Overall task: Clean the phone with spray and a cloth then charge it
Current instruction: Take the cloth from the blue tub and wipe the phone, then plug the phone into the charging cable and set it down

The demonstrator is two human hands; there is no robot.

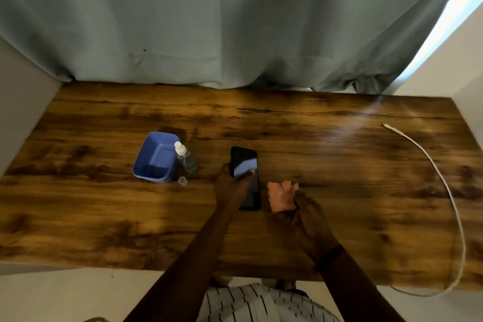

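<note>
A black phone point(245, 158) lies screen-up on the wooden table point(339, 165), its glass showing a pale blue reflection. My left hand point(231, 185) holds the phone's left side, with a finger reaching across the screen. Just right of the phone, my right hand point(311, 217) grips a bunched peach cloth point(281, 197) that rests on the table. A small clear spray bottle point(186, 158) with a white nozzle stands left of the phone, and its clear cap point(182, 181) lies in front of it. A white charging cable point(444, 185) curves along the table's right side, its plug end at the far right.
A blue plastic tub point(156, 157) sits beside the spray bottle on its left. A grey-green curtain point(235, 21) hangs behind the table's far edge. White walls close in on both sides. The cable runs off the near right edge.
</note>
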